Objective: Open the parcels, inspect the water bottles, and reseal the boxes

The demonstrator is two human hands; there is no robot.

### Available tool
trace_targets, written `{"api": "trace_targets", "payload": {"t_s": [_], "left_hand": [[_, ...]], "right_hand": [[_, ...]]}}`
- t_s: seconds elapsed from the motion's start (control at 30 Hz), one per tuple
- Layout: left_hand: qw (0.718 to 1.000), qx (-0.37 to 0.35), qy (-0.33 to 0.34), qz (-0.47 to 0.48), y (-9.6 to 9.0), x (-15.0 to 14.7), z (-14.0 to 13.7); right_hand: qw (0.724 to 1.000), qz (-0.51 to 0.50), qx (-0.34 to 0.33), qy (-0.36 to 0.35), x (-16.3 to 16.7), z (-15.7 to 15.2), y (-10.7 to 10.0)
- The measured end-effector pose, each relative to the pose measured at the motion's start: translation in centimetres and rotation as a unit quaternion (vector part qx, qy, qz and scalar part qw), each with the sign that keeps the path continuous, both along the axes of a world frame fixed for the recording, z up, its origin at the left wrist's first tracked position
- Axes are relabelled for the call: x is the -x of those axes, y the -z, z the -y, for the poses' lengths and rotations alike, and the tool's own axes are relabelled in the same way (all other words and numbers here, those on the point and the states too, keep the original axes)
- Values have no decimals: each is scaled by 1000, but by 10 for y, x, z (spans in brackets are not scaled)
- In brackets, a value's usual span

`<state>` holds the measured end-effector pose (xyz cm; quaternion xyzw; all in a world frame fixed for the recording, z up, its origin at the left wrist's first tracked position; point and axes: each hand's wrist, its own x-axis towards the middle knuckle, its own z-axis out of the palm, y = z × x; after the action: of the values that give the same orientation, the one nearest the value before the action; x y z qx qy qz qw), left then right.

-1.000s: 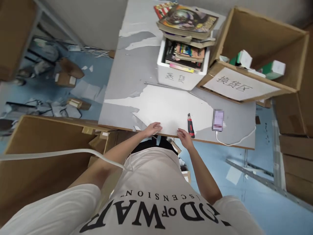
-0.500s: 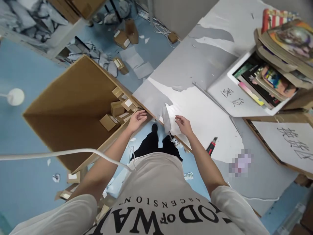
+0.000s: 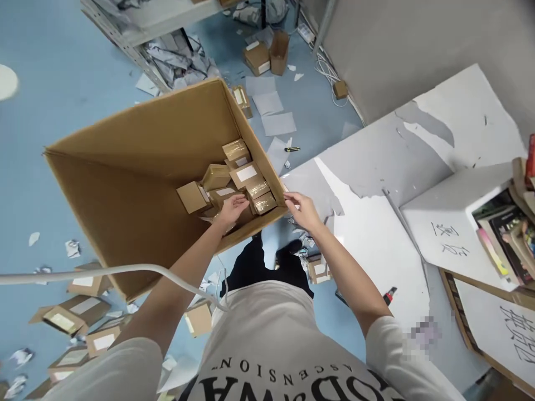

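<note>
Left bare hand [image 3: 234, 209]: now over the small brown taped cardboard cartons [image 3: 246, 174] in the large open brown cardboard box [image 3: 146, 136], where earlier it was at the rim; fingers loosely bent, whether grasping one cannot be told.
Right bare hand [image 3: 301, 210]: shifted from above the white-and-grey tabletop [image 3: 376, 234] to the box's corner; fingers slightly bent, contact unclear.
Cartons: beneath and just beside the left fingers.
Red-and-black cutter [image 3: 390, 296]: now partly behind the right forearm.

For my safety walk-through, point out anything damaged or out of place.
The grey covering on the table is torn raggedly, exposing white. What looks like a yellow-and-black cutter lies on the floor, an odd, possibly risky spot.
</note>
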<state>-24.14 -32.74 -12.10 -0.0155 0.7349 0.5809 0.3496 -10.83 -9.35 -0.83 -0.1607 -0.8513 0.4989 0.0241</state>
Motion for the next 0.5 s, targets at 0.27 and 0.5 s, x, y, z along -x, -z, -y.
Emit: {"api": "trace_targets", "payload": {"t_s": [0.27,0.5], "left_hand": [[996,76,-12,41,83,50,31],[985,154,-4,74,152,76,34]], "right_hand": [[955,251,-114,-107,127,44,85],[920,370,-110,-60,170,49,195]]}}
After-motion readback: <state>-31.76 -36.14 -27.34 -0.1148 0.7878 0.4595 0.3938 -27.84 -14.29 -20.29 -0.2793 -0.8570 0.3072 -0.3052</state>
